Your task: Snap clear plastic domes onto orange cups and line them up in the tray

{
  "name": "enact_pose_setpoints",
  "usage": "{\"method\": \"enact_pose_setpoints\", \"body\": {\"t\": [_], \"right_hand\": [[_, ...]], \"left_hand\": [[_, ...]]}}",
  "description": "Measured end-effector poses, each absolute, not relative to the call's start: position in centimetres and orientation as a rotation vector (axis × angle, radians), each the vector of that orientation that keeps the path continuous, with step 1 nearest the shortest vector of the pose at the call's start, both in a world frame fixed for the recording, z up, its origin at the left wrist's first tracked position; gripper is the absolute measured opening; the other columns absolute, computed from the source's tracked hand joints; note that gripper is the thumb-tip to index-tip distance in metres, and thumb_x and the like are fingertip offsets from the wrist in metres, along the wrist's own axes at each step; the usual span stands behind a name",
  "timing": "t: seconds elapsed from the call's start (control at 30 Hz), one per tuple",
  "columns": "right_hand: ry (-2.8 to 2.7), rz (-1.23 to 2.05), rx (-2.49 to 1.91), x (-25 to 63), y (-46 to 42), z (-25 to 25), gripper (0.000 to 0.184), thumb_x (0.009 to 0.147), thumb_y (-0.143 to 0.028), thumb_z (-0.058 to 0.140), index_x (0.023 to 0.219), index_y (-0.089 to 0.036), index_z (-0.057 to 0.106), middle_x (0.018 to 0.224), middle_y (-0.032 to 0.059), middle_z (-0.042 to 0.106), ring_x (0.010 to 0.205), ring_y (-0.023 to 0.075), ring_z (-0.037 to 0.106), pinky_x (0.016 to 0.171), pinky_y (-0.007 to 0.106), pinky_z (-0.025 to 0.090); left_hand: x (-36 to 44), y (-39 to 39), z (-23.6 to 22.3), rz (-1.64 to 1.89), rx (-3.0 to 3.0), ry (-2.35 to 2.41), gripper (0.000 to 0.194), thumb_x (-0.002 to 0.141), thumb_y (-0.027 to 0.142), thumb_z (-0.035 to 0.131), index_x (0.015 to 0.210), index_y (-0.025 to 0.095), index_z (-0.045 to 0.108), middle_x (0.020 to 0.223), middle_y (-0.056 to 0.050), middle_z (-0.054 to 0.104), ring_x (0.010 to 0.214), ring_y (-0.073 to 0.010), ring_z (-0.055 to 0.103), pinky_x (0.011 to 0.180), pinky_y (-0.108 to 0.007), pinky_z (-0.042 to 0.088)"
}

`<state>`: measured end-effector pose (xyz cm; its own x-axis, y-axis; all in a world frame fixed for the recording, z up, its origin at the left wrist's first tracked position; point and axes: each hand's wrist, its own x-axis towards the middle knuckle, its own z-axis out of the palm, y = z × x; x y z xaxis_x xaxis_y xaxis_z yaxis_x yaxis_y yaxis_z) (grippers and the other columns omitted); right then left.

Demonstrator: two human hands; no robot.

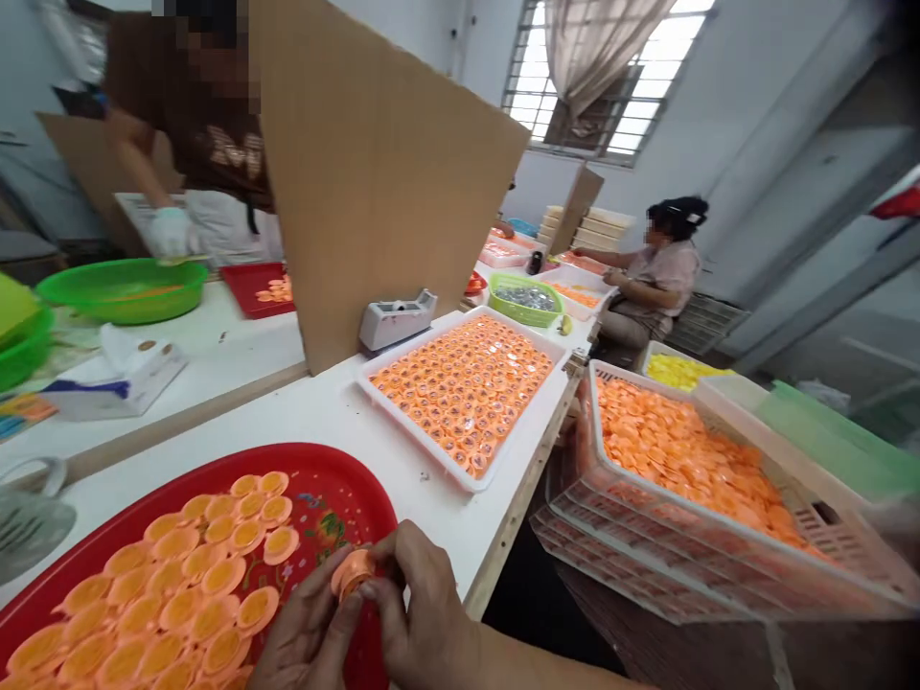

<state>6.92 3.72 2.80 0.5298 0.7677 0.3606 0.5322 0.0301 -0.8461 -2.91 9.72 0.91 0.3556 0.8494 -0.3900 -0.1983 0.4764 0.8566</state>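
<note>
Over the right side of a red oval tray (pixel 302 470), both hands meet at a small round orange plastic piece (pixel 352 569). My left hand (pixel 306 623) grips it from the left, fingers curled behind and thumb in front. My right hand (pixel 423 592) pinches its right edge between thumb and fingers. The piece seems to have a rim or second layer on its lower side, partly hidden by the fingertips. Rows of orange round pieces with darker, shiny centres (pixel 176 543) lie on the tray to the left of my hands.
Ahead are a white tray (pixel 472 479) of orange pieces, a tape dispenser (pixel 397 321) and a cardboard divider (pixel 380 182). Crates (pixel 647 508) with loose orange parts stand right of the table edge. A gloved co-worker (pixel 172 233) is across, another person (pixel 665 268) sits farther right.
</note>
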Motion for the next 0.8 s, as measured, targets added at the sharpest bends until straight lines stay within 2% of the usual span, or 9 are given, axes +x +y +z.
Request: {"method": "enact_pose_setpoints", "body": {"t": [0.13,0.2,0.3,0.37,0.47,0.6,0.7,0.8], "right_hand": [[-0.877,0.377,-1.625,9.7,2.7,3.8,0.013,0.079,-0.018,0.054,0.092,-0.021,0.053,0.078,0.0003,0.059,0.067,0.0138,0.056,0.059,0.024,0.047],[-0.797,0.345,-1.631,11.6,2.0,3.8,0.012,0.08,-0.019,0.056,0.092,-0.02,0.053,0.075,-0.001,0.059,0.064,0.0131,0.057,0.055,0.022,0.047],[-0.724,0.247,-1.692,16.2,0.4,4.0,0.011,0.078,-0.021,0.061,0.089,-0.02,0.059,0.071,-0.0015,0.062,0.063,0.0134,0.06,0.056,0.022,0.049],[-0.674,0.168,-1.754,20.2,-1.5,4.4,0.011,0.076,-0.024,0.064,0.086,-0.019,0.064,0.076,0.0006,0.066,0.068,0.0149,0.063,0.059,0.025,0.052],[-0.557,0.093,-1.716,26.6,-5.1,4.8,0.021,0.081,-0.028,0.06,0.098,-0.017,0.065,0.089,0.0061,0.068,0.07,0.0165,0.064,0.058,0.027,0.053],[-0.506,0.108,-1.652,31.4,-10.3,3.1,0.02,0.081,-0.031,0.062,0.089,-0.014,0.067,0.069,0.0047,0.067,0.058,0.0171,0.064,0.048,0.025,0.05],[-0.49,0.061,-1.707,31.1,-15.0,1.3,0.019,0.083,-0.029,0.058,0.074,-0.015,0.068,0.053,0.0019,0.063,0.044,0.0157,0.062,0.04,0.022,0.046],[-0.41,-0.135,-1.85,33.1,-19.6,-0.3,0.025,0.085,-0.025,0.053,0.068,-0.015,0.068,0.05,0.0012,0.063,0.04,0.014,0.06,0.039,0.02,0.043]], "left_hand": [[0.5,10.0,3.0,0.651,0.934,0.91,0.054,0.053,0.041,0.088,0.1,0.023,0.07,0.105,-0.004,0.075,0.105,-0.0275,0.067,0.084,-0.027,0.06],[2.8,10.1,3.7,0.57,1.028,0.865,0.053,0.054,0.04,0.087,0.1,0.021,0.071,0.103,-0.005,0.075,0.103,-0.0272,0.068,0.083,-0.027,0.059],[7.6,10.1,4.4,0.51,1.21,0.77,0.05,0.058,0.039,0.085,0.101,0.019,0.072,0.101,-0.007,0.075,0.101,-0.0282,0.069,0.082,-0.03,0.059],[11.2,10.4,4.9,0.551,1.396,0.712,0.044,0.064,0.039,0.08,0.101,0.016,0.072,0.102,-0.009,0.075,0.098,-0.0273,0.069,0.082,-0.031,0.058],[15.8,11.7,6.0,0.652,1.721,0.75,0.038,0.076,0.038,0.065,0.101,0.01,0.07,0.1,-0.012,0.074,0.093,-0.0244,0.07,0.081,-0.033,0.055],[20.0,12.2,7.1,0.593,2.002,0.726,0.03,0.078,0.032,0.056,0.088,0.009,0.073,0.086,-0.003,0.075,0.087,-0.0191,0.068,0.077,-0.027,0.049],[22.3,10.6,7.0,0.474,2.149,0.625,0.019,0.071,0.026,0.058,0.067,0.013,0.071,0.064,0.001,0.07,0.074,-0.0172,0.066,0.067,-0.024,0.045],[24.7,10.9,4.9,0.374,2.264,0.519,0.006,0.055,0.022,0.066,0.055,0.018,0.07,0.056,-0.004,0.067,0.068,-0.0237,0.062,0.062,-0.028,0.041]]}}
